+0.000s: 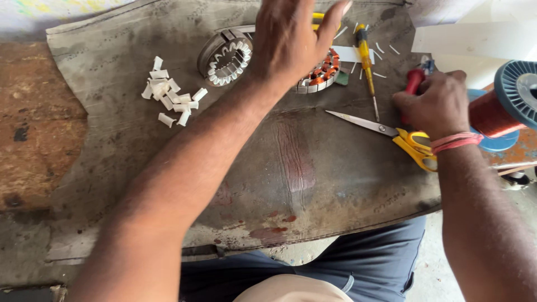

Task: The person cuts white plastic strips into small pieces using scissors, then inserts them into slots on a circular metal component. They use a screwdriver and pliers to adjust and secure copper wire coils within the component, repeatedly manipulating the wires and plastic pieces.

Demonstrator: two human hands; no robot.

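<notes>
mat: dark worn rubber sheet [313, 168] over the work surface, stained reddish near the front edge, everything else lies on it
bench: rusty brown surface [33, 123] showing left of the mat
left arm: reaches diagonally across the mat from lower left to top centre
left hand: [291, 39] fingers spread and loosely open, palm down, hovering over or resting on the stator; contact not clear, nothing gripped that I can see
right hand: [436, 103] closed in a fist around the red-handled tool, pink band at the wrist
wire spool: blue-flanged spool of copper wire [503, 109] at the far right, just beside the right hand
stator: round metal core [321, 75] with orange windings, mostly hidden under the left hand, top centre of mat
empty core: second ring [226, 56] with white slot liners, just left of the stator, touching or nearly so
scissors: yellow-handled pair [391, 134], blades pointing left, handles partly under the right wrist
screwdriver: yellow-handled [366, 61], lying upright in frame between stator and right hand
red-handled tool: [414, 81] only the handle top shows above the fist, kind cannot tell
paper bits: pile of small white folded pieces [170, 98], left part of mat, well apart from both hands
slivers: thin white strips [383, 56] scattered near the screwdriver
</notes>
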